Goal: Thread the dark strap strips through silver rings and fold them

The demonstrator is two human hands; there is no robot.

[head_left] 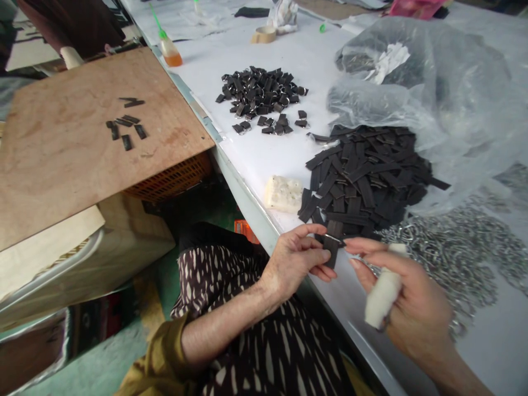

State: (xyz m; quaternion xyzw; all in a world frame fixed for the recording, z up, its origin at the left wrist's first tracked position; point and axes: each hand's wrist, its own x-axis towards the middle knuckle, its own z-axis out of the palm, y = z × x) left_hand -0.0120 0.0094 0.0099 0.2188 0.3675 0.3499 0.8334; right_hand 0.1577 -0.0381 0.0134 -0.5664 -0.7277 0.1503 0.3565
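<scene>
My left hand (295, 258) pinches a short black strap piece (333, 245), with a thin metal ring around or across the strap. The fingertips of my right hand (406, 297) are close to the right end of that ring; whether they touch it is hard to tell. White wrapping covers parts of two right fingers. Beyond my hands lies a heap of black strips (367, 176). A pile of metal rings (457, 253) spreads to the right. Farther back sits a pile of folded black pieces with rings (264, 91).
A cream block (284, 193) sits near the table edge. Behind are a plastic bag (449, 71), a tape roll (263, 35) and a glue bottle (170, 50). The wooden board (74, 154) at left holds several black pieces; a person's arm is beyond it.
</scene>
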